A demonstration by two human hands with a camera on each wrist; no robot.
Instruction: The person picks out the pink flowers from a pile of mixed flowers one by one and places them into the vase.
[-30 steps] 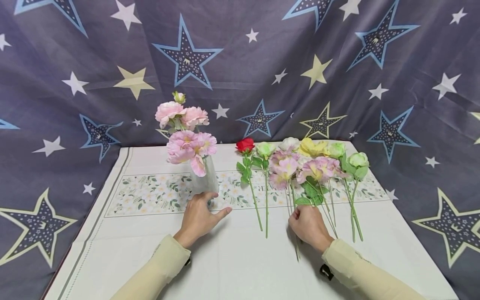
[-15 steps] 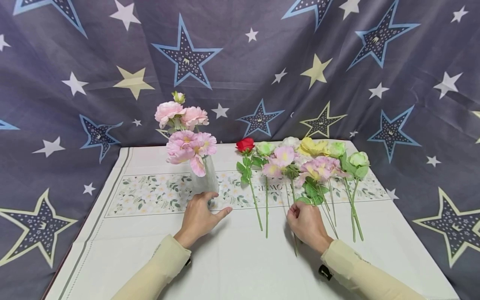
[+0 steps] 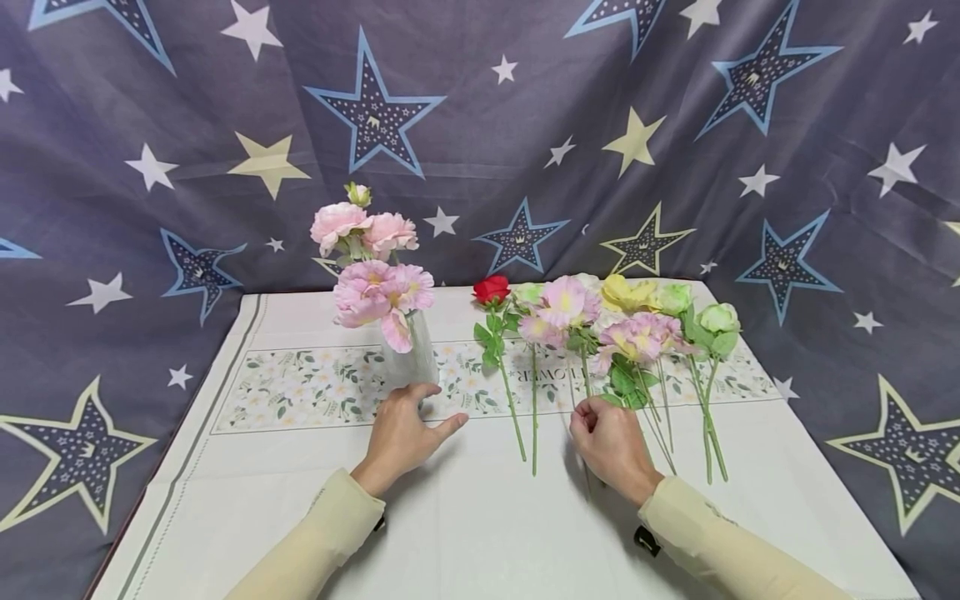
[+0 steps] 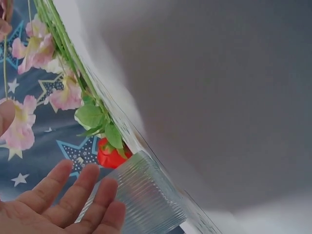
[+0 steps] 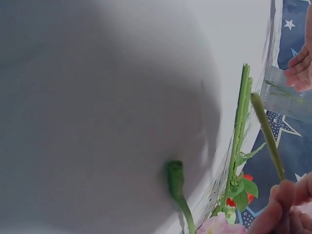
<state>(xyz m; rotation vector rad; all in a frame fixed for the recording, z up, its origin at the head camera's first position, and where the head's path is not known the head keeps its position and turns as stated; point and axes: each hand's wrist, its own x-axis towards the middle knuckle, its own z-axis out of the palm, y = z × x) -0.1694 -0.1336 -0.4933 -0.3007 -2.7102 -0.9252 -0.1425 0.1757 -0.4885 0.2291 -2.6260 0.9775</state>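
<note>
The right hand (image 3: 617, 446) pinches a thin stem (image 5: 269, 134) between thumb and curled fingers, the stem's lower end poking out below the grip. At its top is a pink-and-yellow flower (image 3: 566, 302), which the left wrist view shows held apart from the desk (image 3: 480, 542). From the head, this bloom partly covers a pale green flower (image 3: 529, 292) lying behind it.

The left hand (image 3: 401, 437) has its fingers extended and thumb spread, next to a clear ribbed vase (image 3: 411, 354); whether the fingers touch the glass, I cannot tell. The vase stands upright and holds light pink blooms (image 3: 337, 227), a small bud (image 3: 358, 195) and a larger lilac-pink bloom (image 3: 382, 296).

Between the vase and the held flower lies a red rose (image 3: 491, 290). To the right of the held flower lie another pink-and-yellow bloom (image 3: 637, 335), a yellow flower (image 3: 628, 293) and, furthest right, a green one (image 3: 718, 319). Beneath them runs a floral printed band (image 3: 300, 383), and a star-patterned curtain (image 3: 465, 108) hangs behind.
</note>
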